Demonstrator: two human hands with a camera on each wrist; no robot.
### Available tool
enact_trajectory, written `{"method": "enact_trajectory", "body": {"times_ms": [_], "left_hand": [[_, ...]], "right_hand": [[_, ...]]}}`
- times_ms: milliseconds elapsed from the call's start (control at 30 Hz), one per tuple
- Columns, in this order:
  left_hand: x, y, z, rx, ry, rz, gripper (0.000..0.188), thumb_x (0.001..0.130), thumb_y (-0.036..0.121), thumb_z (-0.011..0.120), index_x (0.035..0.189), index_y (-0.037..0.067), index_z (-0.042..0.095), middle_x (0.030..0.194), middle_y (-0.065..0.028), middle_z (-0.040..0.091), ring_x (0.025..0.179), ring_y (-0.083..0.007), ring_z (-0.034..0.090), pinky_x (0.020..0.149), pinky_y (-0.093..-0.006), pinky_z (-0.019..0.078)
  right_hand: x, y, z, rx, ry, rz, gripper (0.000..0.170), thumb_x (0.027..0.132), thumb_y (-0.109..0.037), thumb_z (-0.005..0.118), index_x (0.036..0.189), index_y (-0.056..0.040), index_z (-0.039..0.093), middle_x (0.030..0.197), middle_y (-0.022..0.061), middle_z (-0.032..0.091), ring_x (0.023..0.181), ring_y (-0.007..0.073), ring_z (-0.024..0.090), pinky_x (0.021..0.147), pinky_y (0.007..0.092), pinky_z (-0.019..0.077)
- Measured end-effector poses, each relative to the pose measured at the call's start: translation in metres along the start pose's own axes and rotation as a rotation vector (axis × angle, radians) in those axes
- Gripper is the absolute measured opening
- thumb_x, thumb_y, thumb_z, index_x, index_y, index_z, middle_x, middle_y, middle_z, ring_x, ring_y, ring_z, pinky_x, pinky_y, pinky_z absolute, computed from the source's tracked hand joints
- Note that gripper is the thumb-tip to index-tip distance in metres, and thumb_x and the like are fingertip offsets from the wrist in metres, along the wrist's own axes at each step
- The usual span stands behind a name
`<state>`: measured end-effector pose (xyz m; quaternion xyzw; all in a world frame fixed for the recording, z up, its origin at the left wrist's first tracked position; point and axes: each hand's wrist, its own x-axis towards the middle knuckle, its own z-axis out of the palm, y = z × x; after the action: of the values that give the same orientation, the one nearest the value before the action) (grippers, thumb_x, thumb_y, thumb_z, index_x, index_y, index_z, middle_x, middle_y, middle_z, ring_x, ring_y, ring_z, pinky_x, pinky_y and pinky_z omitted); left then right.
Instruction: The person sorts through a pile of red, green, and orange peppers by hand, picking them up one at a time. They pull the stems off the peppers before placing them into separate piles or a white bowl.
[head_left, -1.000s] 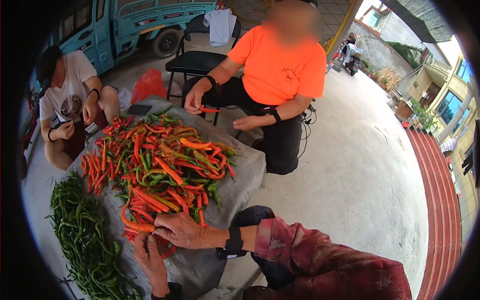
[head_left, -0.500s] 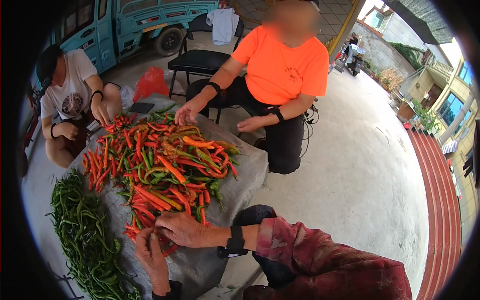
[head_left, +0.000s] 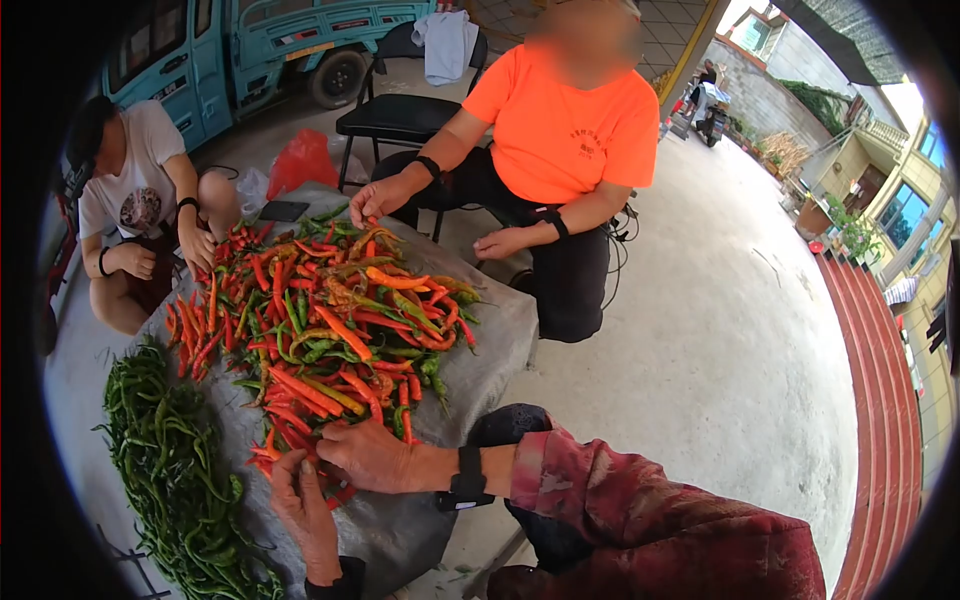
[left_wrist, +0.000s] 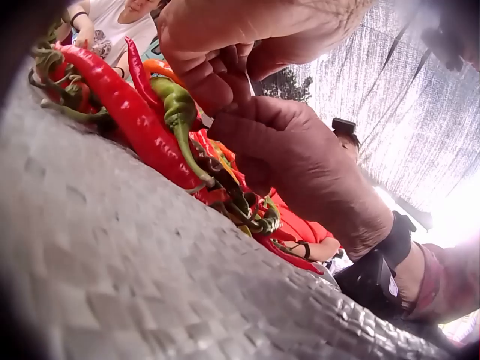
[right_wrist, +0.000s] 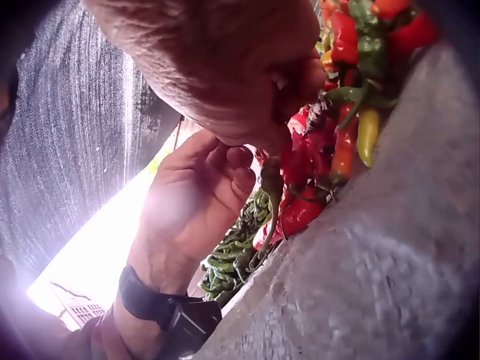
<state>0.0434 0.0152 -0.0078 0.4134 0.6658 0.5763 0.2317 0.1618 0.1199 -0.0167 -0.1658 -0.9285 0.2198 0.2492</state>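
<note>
Above the near edge of the red pepper pile [head_left: 300,385], my left hand [head_left: 308,520] and right hand [head_left: 375,457] meet at their bent fingertips. The left wrist view shows my left hand [left_wrist: 255,26] above my right hand [left_wrist: 307,161], with a thin pale sliver between their fingers. A red pepper [left_wrist: 142,120] and a green pepper [left_wrist: 177,112] lie beside them. Under my right hand [right_wrist: 217,67] in the right wrist view, my left hand [right_wrist: 191,195] has its fingers bent near red peppers [right_wrist: 300,214]. What either hand grips is hidden.
A long heap of green peppers [head_left: 175,470] lies left on the grey sheet [head_left: 400,530]. Across it sit a person in an orange shirt [head_left: 570,120] and one in a white shirt [head_left: 140,190]. A dark flat object [head_left: 284,211] lies at the far edge.
The orange-red pepper that was between my hands no longer shows there. My hands remain close together. The orange-shirted person's hand moved to the pile and lifted slightly; the white-shirted person's hand reached the pile.
</note>
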Motion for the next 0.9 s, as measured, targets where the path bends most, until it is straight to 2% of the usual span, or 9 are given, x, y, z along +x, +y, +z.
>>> {"method": "enact_trajectory", "body": {"times_ms": [67,300,467,633,733,800,900], "left_hand": [[-0.001,0.0065,0.0006,-0.014,0.01,-0.003,0.013,0.094,0.008,0.049,0.1,-0.001,0.057,0.081,-0.001,0.056,0.065,-0.0068,0.047,0.058,-0.0221,0.0399],[-0.0008,0.0002,-0.0014,-0.027,0.041,0.008,0.013,0.095,0.009,0.048,0.1,0.001,0.058,0.079,0.0002,0.056,0.064,-0.005,0.045,0.055,-0.0213,0.0375],[-0.0009,0.0065,-0.0019,-0.056,0.038,0.024,0.013,0.095,0.009,0.047,0.1,0.001,0.058,0.081,-0.0001,0.057,0.063,-0.0052,0.045,0.055,-0.0213,0.0376],[-0.0003,0.0098,-0.0005,-0.029,0.036,0.052,0.015,0.096,0.011,0.046,0.102,0.002,0.057,0.082,-0.0005,0.057,0.063,-0.0052,0.045,0.055,-0.0212,0.0385],[0.0005,0.0087,0.0012,-0.045,0.046,0.022,0.019,0.097,0.013,0.046,0.11,0.001,0.054,0.082,-0.0009,0.056,0.064,-0.0048,0.046,0.056,-0.0209,0.0391],[0.0005,0.0071,0.0056,-0.16,0.156,-0.015,0.026,0.097,0.014,0.047,0.119,0.001,0.049,0.081,-0.0009,0.055,0.064,-0.0045,0.046,0.055,-0.0199,0.0376],[0.0028,0.0052,-0.0006,-0.107,0.118,-0.035,0.03,0.097,0.014,0.048,0.124,0.001,0.045,0.082,-0.0007,0.055,0.065,-0.0042,0.046,0.054,-0.0187,0.0357]], "right_hand": [[0.0011,-0.0021,-0.0014,0.165,0.097,0.044,0.017,0.074,-0.009,0.066,0.083,-0.0002,0.054,0.08,0.0132,0.057,0.073,0.0329,0.061,0.063,0.0395,0.0514],[0.0032,-0.0003,-0.0038,0.202,0.098,0.045,0.017,0.079,-0.011,0.065,0.079,-0.0008,0.052,0.075,0.0142,0.056,0.071,0.0335,0.06,0.06,0.0418,0.0484],[0.0046,-0.003,-0.0079,0.227,0.19,0.013,0.019,0.087,-0.013,0.061,0.078,-0.0012,0.05,0.073,0.0137,0.053,0.065,0.0328,0.056,0.054,0.0425,0.0445],[0.0037,0.0001,-0.0046,0.192,0.173,0.003,0.017,0.085,-0.015,0.064,0.084,-0.0023,0.053,0.078,0.011,0.053,0.067,0.0301,0.058,0.054,0.041,0.0454],[0.0047,-0.0019,-0.0064,0.218,0.186,-0.023,0.018,0.085,-0.015,0.063,0.08,-0.002,0.052,0.076,0.0113,0.052,0.066,0.0304,0.057,0.055,0.041,0.0459],[0.0038,-0.0032,-0.0076,0.231,0.186,-0.034,0.019,0.085,-0.014,0.063,0.077,-0.0017,0.05,0.074,0.0118,0.051,0.066,0.0309,0.057,0.056,0.0412,0.0464],[0.0033,-0.0042,-0.0087,0.219,0.127,-0.04,0.02,0.083,-0.015,0.064,0.075,-0.0018,0.05,0.073,0.0107,0.05,0.068,0.0297,0.058,0.058,0.04,0.0474]]}}
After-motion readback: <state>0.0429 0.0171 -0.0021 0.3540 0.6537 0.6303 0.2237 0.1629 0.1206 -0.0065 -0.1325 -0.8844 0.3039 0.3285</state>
